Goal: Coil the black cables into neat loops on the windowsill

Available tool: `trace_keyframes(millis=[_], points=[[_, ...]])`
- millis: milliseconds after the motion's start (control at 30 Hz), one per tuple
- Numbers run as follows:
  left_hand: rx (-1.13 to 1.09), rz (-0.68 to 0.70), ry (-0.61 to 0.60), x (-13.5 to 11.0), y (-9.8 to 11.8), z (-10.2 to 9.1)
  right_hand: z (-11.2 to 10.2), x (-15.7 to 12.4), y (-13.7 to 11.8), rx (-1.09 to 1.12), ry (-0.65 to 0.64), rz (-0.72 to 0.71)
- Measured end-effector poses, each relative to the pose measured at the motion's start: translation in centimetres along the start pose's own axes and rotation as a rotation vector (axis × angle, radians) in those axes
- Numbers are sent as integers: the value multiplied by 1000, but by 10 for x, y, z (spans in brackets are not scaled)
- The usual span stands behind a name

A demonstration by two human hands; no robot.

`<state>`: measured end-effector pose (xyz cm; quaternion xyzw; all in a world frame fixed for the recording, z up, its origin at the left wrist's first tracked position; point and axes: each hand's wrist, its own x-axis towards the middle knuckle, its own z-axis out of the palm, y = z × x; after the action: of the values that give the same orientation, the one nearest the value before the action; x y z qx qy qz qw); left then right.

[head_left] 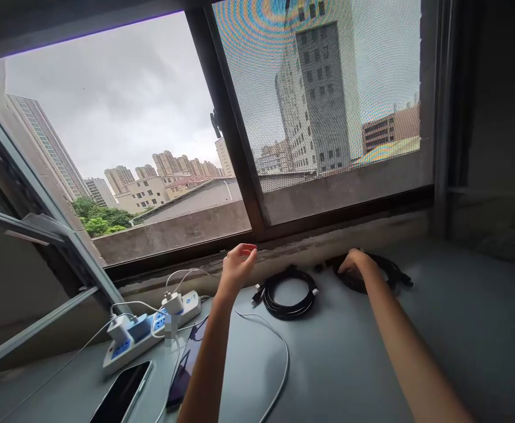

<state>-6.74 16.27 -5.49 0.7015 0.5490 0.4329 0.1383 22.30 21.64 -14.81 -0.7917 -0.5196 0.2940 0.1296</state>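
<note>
On the grey surface below the window, my right hand (354, 262) reaches to the left side of a coiled black cable (387, 270). Its fingers close on the coil, and the fingertips are partly hidden against the dark loops. My left hand (239, 265) is raised near the window ledge, fingers loosely curled with a gap to the thumb and nothing visible between them. Between the hands lies a second coiled black cable (289, 313), with a connector showing at each side. It touches neither hand.
A white power strip (140, 348) with chargers plugged in stands at the left. Beside it lie a phone (123, 390) and another dark-screened device (187, 364), partly behind my left forearm. A white cable (286, 352) curves across the surface. The window frame (235, 141) rises behind.
</note>
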Motion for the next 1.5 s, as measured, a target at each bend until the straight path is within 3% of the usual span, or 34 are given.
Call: trace_keyframes(millis=[100, 167, 367, 667, 833, 1067, 1200, 1400, 1500], points=[[-24, 7, -7, -2, 4, 5, 2, -3, -6, -22, -136, 11], [-32, 12, -4, -3, 6, 7, 5, -3, -11, -43, -147, 20], [-30, 17, 10, -6, 9, 6, 13, 2, -10, -40, -11, 60], [-23, 41, 5, -10, 11, 11, -19, -6, 8, 146, 135, 26], [-37, 79, 5, -11, 15, 12, -23, -1, 10, 222, 226, -4], [-92, 134, 21, -13, 20, -4, -39, -6, 20, 343, 373, -87], [-121, 143, 54, -14, 22, -14, -41, -14, 19, 362, 291, -158], [-116, 142, 78, -18, 30, -20, -16, -17, 6, 260, 63, -188], [-111, 151, 74, -21, 33, -22, -8, -17, 6, 193, 97, -188]])
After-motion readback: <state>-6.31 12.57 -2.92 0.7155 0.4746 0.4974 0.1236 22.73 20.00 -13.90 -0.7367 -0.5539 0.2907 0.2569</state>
